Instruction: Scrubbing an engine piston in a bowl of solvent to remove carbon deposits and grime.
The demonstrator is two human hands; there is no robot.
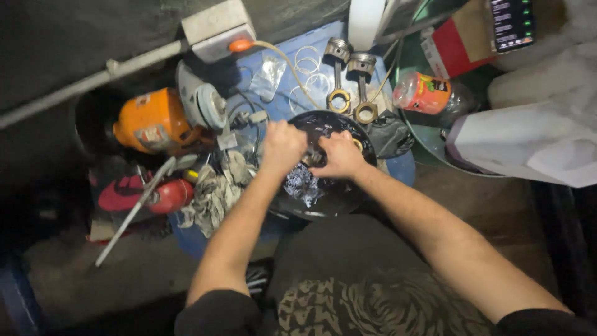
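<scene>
Both my hands meet over a black round basin (323, 205) of dark liquid on a blue drum top (273, 68). My left hand (281, 147) is closed around a small metal part (313, 158), and my right hand (339, 155) grips the same part from the other side. Most of the part is hidden by my fingers. Two pistons with connecting rods (339, 74) (362, 84) lie just beyond the basin, beside several loose thin rings (309, 68).
An orange angle grinder (168, 118) lies left of the basin, with dirty rags (214, 190), a red can (168, 196) and a metal rod (134, 211) nearby. A plastic bottle (423, 93), a green tub (429, 140) and a white cloth (528, 143) sit at the right.
</scene>
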